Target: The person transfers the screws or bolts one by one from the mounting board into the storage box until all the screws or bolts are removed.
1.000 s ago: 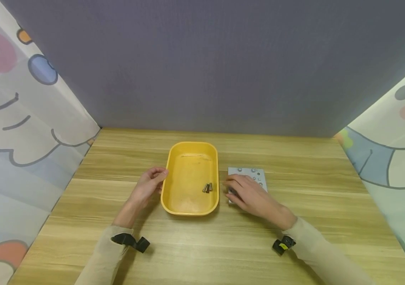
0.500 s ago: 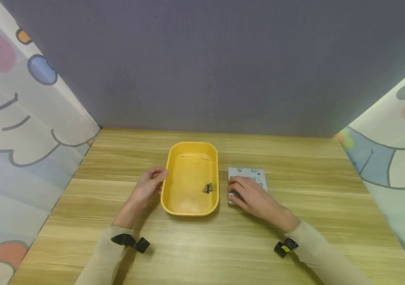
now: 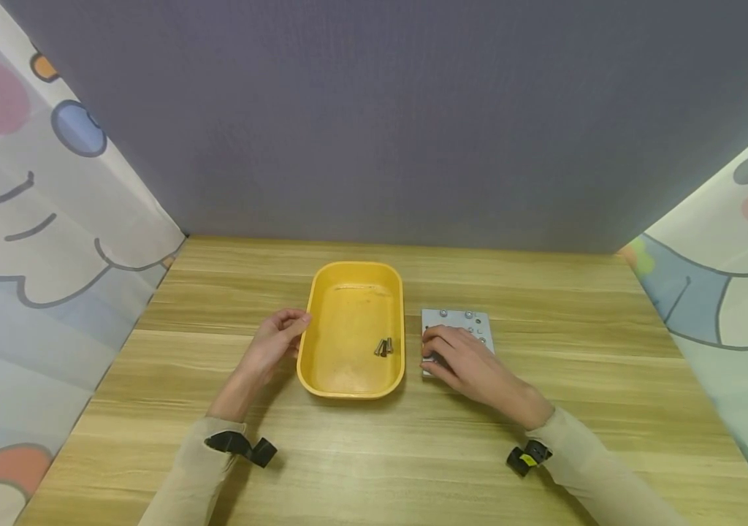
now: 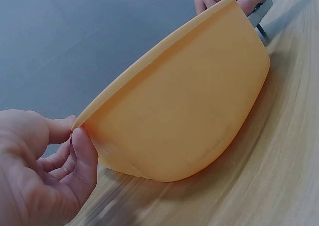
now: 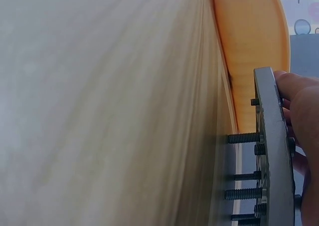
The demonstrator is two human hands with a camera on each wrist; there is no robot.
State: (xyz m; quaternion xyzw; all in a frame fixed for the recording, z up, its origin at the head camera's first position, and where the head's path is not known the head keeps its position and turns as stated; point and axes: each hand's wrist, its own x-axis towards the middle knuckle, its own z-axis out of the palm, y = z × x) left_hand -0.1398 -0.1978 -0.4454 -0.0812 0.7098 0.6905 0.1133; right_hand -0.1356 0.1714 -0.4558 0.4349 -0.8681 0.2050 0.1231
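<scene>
My left hand [image 3: 272, 343] pinches the left rim of a yellow plastic tray [image 3: 350, 303] between thumb and fingers; the left wrist view shows the grip at the near end of the rim. Three small screws [image 3: 383, 347], one darker than the others, lie inside near its right wall. Right of the tray is a grey metal plate [image 3: 456, 316] with bolt heads and holes on top. My right hand [image 3: 472, 365] bends over its left part, fingertips at the top face; I cannot tell what they hold. Threaded bolt shanks [image 5: 244, 193] stick out below the plate.
Everything stands on a wood-grain table [image 3: 361, 460]. A grey panel [image 3: 387, 124] rises behind its back edge, and cartoon-print curtains [image 3: 85, 219] flank both sides. A narrow strip of table separates tray and plate. Both wrists wear black camera straps [image 3: 528, 456].
My right hand has shifted slightly right, from the plate's left edge to over its left part, then stayed nearly still. The left hand, tray and plate keep their places.
</scene>
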